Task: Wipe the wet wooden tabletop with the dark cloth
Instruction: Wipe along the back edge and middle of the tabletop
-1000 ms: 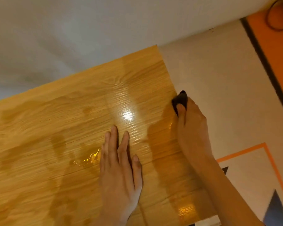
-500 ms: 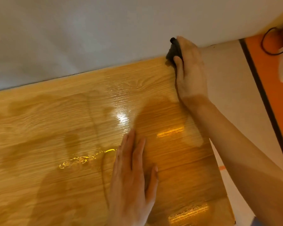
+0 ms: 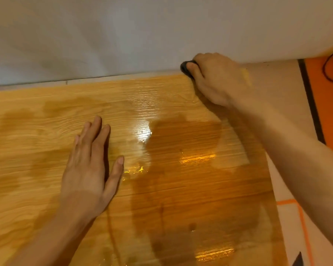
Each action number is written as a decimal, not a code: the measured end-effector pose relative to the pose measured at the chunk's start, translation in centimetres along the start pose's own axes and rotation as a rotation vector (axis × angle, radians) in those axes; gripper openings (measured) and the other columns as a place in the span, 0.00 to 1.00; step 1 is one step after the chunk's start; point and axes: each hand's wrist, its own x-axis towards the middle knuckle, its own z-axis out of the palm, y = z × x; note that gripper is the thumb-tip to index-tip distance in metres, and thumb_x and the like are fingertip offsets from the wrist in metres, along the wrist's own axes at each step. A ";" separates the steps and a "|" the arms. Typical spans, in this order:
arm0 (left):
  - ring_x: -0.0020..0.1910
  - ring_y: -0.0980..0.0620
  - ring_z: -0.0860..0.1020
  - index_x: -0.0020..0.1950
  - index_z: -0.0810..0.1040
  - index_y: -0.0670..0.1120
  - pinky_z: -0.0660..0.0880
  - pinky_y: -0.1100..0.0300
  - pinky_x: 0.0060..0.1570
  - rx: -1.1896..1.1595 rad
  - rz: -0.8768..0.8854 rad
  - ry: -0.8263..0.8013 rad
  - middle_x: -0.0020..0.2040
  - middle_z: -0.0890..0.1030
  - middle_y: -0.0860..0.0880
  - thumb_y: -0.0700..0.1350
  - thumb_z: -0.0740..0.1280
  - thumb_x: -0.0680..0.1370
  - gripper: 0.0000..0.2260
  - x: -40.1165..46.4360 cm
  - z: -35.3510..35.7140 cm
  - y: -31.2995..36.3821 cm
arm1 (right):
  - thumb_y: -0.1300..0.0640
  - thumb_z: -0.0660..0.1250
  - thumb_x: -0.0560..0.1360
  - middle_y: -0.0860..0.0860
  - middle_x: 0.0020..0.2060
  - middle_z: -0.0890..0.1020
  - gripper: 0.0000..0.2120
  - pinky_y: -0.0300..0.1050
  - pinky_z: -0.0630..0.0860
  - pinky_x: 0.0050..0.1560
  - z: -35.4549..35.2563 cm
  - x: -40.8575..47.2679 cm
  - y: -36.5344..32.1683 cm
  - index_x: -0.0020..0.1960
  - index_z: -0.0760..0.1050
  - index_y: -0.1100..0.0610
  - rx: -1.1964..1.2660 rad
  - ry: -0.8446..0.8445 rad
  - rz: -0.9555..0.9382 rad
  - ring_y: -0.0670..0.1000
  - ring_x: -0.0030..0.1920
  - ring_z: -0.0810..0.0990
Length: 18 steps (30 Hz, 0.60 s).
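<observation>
dark cloth [image 3: 185,68] soft, bunched, likely damp, at far right corner of tabletop [image 3: 46,135] by wall | right hand [image 3: 215,79] grip closed over it | left hand [image 3: 88,166] flat, fingers spread | surface probably slick

Left hand [image 3: 88,169]: flat, palm down, fingers together and extended toward the top of the frame, thumb splayed right. Sits centre-left; forearm enters from the lower left. Right hand [image 3: 213,79]: upper right of centre, knuckles up, fingers curled tight around a dark cloth [image 3: 186,68]. Right forearm runs diagonally from the right edge, elbow out of frame.
</observation>
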 end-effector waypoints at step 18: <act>0.82 0.47 0.52 0.79 0.61 0.42 0.48 0.54 0.81 -0.074 0.033 0.085 0.82 0.59 0.44 0.54 0.59 0.82 0.28 0.2 0.8 -0.5 | 0.47 0.51 0.82 0.66 0.51 0.80 0.21 0.54 0.72 0.48 -1.0 1.7 -4.5 0.50 0.78 0.58 -0.064 -0.169 0.040 0.66 0.51 0.77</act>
